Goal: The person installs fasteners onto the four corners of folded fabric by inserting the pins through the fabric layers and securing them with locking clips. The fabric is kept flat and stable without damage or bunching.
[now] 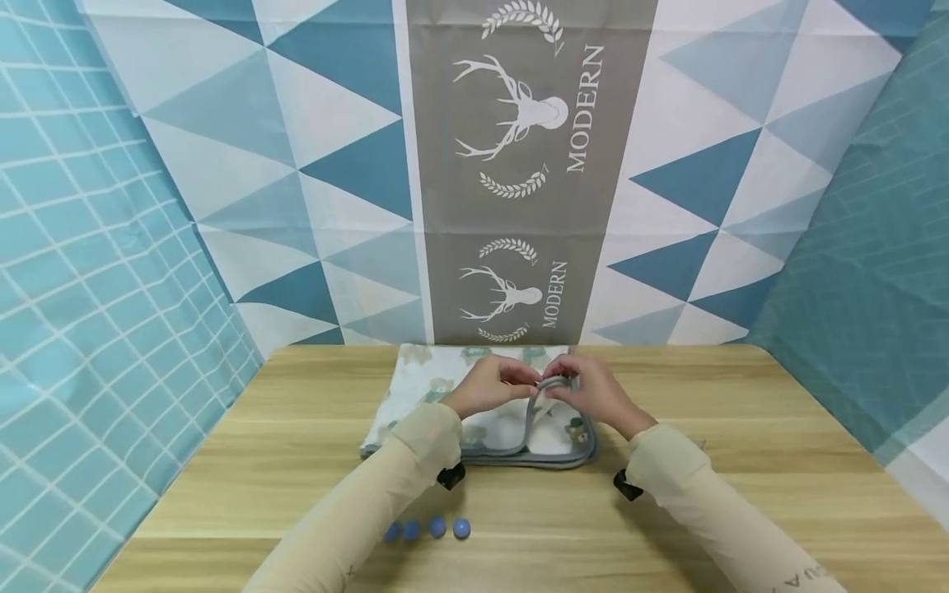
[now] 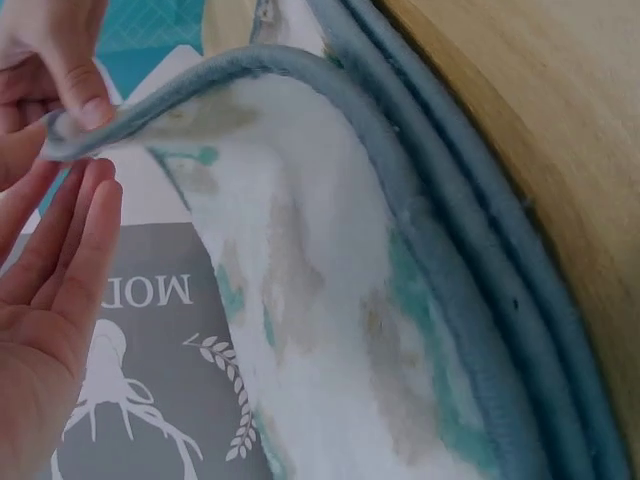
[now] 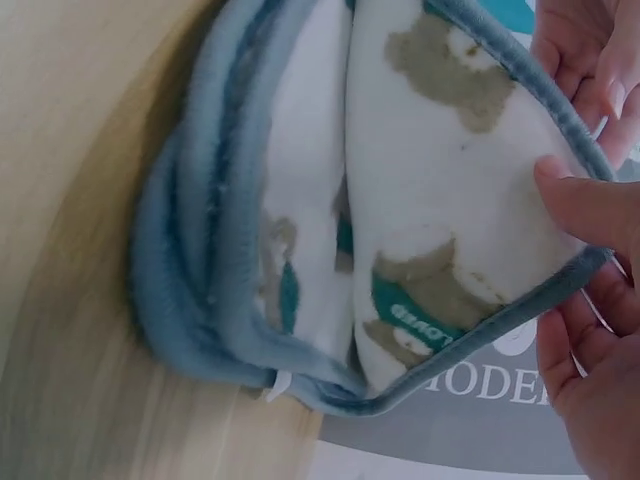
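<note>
A folded white baby blanket [image 1: 430, 395] with a bear print and grey-blue piped edging lies at the back of the table. One corner of its top layer is lifted. My left hand [image 1: 495, 385] pinches the raised edge between thumb and fingers. Close beside it, my right hand [image 1: 589, 391] grips the same lifted part. In the right wrist view, the right thumb [image 3: 575, 195] lies on the printed face, with the other fingers behind the cloth. Stacked edging [image 2: 450, 230] of the lower layers shows in the left wrist view.
Several small blue round pieces [image 1: 437, 527] stand in a row near the front of the wooden table [image 1: 296, 469], partly behind the left sleeve. Patterned cloth [image 1: 356, 165] hangs directly behind the table, with blue tiled cloth [image 1: 67, 272] on the left.
</note>
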Demonstrator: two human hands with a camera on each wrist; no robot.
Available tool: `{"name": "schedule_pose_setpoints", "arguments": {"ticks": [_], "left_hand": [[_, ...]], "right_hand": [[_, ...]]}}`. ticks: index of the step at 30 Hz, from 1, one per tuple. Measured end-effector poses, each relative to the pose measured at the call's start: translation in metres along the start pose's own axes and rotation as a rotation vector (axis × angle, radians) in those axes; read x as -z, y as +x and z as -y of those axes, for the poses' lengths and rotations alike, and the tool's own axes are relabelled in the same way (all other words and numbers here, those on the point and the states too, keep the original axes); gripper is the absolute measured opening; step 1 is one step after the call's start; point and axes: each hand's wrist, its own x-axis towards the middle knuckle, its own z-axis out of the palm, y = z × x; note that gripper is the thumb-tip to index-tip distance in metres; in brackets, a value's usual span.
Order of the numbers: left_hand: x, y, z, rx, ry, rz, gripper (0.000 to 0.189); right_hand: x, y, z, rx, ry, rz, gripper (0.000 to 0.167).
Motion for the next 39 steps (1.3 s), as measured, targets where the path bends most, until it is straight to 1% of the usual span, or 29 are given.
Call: {"name": "schedule_pose_setpoints", "arguments": {"ticks": [3, 5, 9, 12, 14, 16, 19, 22, 24, 28, 31, 32, 36, 39], "left_hand": [[0.004, -0.002, 0.0, -0.002, 0.02, -0.009, 0.019], [0.008, -0.006, 0.001, -0.01, 0.046, -0.007, 0.018], [0.016, -0.018, 0.004, -0.039, 0.101, 0.01, 0.017], [0.022, -0.028, 0.007, -0.051, 0.126, 0.034, 0.018], [0.027, -0.033, 0.008, -0.055, 0.134, 0.048, 0.019], [0.031, -0.039, 0.01, -0.054, 0.146, 0.061, 0.02], [0.038, -0.046, 0.012, -0.058, 0.174, 0.085, 0.022], [0.042, -0.056, 0.012, -0.071, 0.216, 0.137, 0.023], [0.044, -0.064, 0.012, -0.09, 0.247, 0.18, 0.023], [0.042, -0.08, 0.01, -0.168, 0.34, 0.246, 0.022], [0.038, -0.094, 0.007, -0.197, 0.388, 0.296, 0.022], [0.036, -0.099, 0.006, -0.199, 0.405, 0.315, 0.023], [0.028, -0.116, 0.005, -0.16, 0.437, 0.389, 0.025], [0.021, -0.123, 0.005, -0.14, 0.465, 0.41, 0.025]], "right_hand": [[0.002, -0.001, -0.004, 0.012, -0.049, 0.015, 0.014], [0.002, -0.002, -0.007, 0.038, -0.091, 0.018, 0.012], [0.003, -0.005, -0.009, 0.091, -0.156, 0.035, 0.012], [0.006, -0.009, -0.009, 0.112, -0.183, 0.049, 0.015], [0.009, -0.011, -0.009, 0.142, -0.202, 0.043, 0.018], [0.012, -0.012, -0.011, 0.196, -0.235, 0.029, 0.021], [0.015, -0.012, -0.014, 0.321, -0.282, 0.003, 0.025], [0.017, -0.012, -0.017, 0.432, -0.308, -0.008, 0.026], [0.018, -0.012, -0.018, 0.47, -0.309, -0.012, 0.027], [0.019, -0.013, -0.02, 0.483, -0.287, -0.019, 0.028], [0.018, -0.014, -0.022, 0.469, -0.289, -0.034, 0.027], [0.018, -0.014, -0.022, 0.464, -0.292, -0.043, 0.027], [0.015, -0.017, -0.024, 0.457, -0.313, -0.103, 0.025], [0.012, -0.019, -0.025, 0.458, -0.323, -0.178, 0.025]]}}
